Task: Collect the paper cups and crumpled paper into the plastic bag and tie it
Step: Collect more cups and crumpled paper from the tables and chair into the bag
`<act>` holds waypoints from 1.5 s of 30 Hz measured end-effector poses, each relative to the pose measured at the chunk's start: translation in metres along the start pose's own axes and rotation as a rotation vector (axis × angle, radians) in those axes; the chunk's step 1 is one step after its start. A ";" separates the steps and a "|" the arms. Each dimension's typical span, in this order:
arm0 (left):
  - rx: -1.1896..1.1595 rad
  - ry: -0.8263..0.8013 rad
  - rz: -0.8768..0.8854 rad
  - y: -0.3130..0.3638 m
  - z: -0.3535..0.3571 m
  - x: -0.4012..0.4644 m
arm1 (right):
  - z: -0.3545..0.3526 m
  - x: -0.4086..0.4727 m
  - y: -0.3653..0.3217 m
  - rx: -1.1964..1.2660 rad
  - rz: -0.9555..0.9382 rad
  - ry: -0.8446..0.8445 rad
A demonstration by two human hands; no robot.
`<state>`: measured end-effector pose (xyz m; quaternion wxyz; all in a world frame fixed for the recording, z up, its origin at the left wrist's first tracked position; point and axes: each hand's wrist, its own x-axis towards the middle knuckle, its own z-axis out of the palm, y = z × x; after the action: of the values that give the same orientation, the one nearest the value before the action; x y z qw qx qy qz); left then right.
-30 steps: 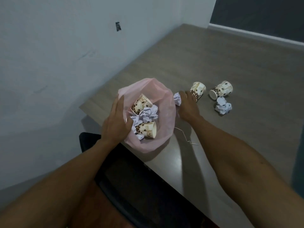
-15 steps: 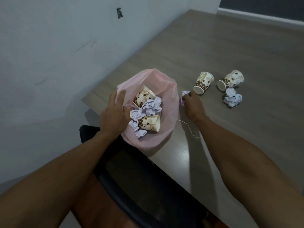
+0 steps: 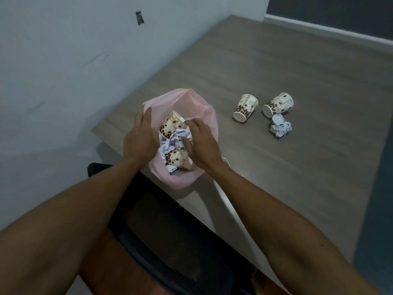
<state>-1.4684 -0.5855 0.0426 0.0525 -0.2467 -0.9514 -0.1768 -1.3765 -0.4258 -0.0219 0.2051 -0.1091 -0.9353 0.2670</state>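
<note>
1. The table (image 3: 276,67), grey wood-look, takes up most of the view. It sits against a white wall (image 3: 63,60), and there's a dark chair (image 3: 170,231) tucked under its near edge.
2. The pink plastic bag (image 3: 204,111) sits at the near corner of the table with its mouth wide open. Inside are two paper cups, one at the back (image 3: 170,125) and one at the front (image 3: 177,159), with crumpled paper (image 3: 173,141) wedged between them.
3. The left hand (image 3: 140,141) is on the left side of the bag's rim, fingers curled over the plastic, so it looks like it's gripping the rim to keep the mouth open.
4. The right hand (image 3: 201,143) is over the open bag, fingertips down on the paper wad. Can't tell whether it's pinching the wad or has let it go; the fingers hide that.
5. So the step in hand reads as loading paper into the bag, roughly halfway through collecting.
6. Outside the bag are two more cups lying on their sides, the nearer cup (image 3: 245,107) and the farther cup (image 3: 278,104), well apart from the bag.
7. A loose paper ball (image 3: 280,128) lies just beside the farther cup.
8. Next move probably needs the right hand free and reaching out right for those three while the left holds the rim. Tying comes last.
</note>
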 end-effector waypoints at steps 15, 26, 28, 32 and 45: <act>-0.238 0.197 -0.001 0.034 0.010 0.007 | -0.049 0.021 0.077 0.428 0.644 0.293; -0.232 0.158 -0.029 0.051 0.043 -0.011 | -0.081 0.045 0.147 0.340 0.668 0.347; -0.228 0.162 -0.063 0.048 0.049 -0.012 | -0.081 0.066 0.172 0.229 0.682 0.240; -0.227 0.227 -0.049 0.045 0.056 -0.008 | -0.080 0.102 0.202 0.054 0.597 -0.019; 0.049 0.222 0.025 0.048 0.053 0.016 | -0.100 0.105 0.167 0.244 0.385 0.518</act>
<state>-1.4599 -0.5197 0.0107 0.1658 -0.2362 -0.9405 -0.1793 -1.4099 -0.2084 -0.0010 0.3931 -0.3224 -0.7756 0.3742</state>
